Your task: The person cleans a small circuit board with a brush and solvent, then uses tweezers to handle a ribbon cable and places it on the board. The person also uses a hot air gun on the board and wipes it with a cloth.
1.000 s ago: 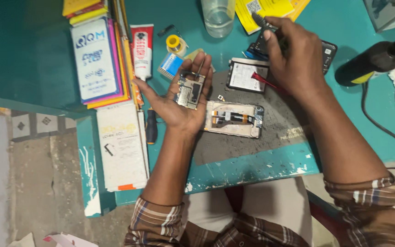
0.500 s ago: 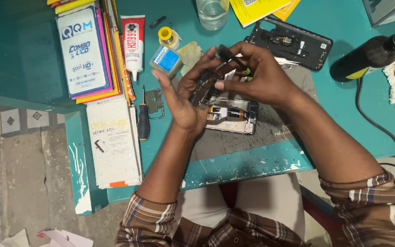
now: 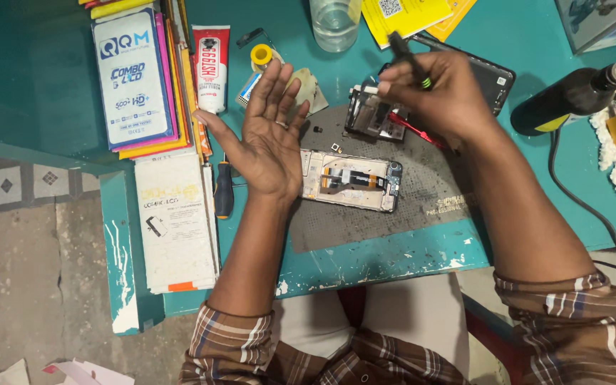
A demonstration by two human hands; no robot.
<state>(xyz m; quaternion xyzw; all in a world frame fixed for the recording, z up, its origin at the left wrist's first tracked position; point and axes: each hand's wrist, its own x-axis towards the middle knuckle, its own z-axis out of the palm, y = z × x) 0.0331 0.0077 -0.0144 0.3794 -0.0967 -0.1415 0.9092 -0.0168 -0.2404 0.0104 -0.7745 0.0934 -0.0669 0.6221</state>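
Observation:
My left hand is held palm up over the teal table, fingers spread, with nothing in it. My right hand is closed around a thin black tool with a green ring, its tip pointing up and away. Just under the right fingers a small phone part lies on the grey work mat. An opened phone frame with exposed flex cables rests on the mat beside my left wrist.
At the left are a stack of flat boxes, a white box, a red-and-white tube and a screwdriver. A glass, a yellow tape roll, a black back cover and a black corded tool lie farther back.
The small phone part that lay in my left palm is now on the mat. My left palm is bare and my right hand has lifted away with the black tool.

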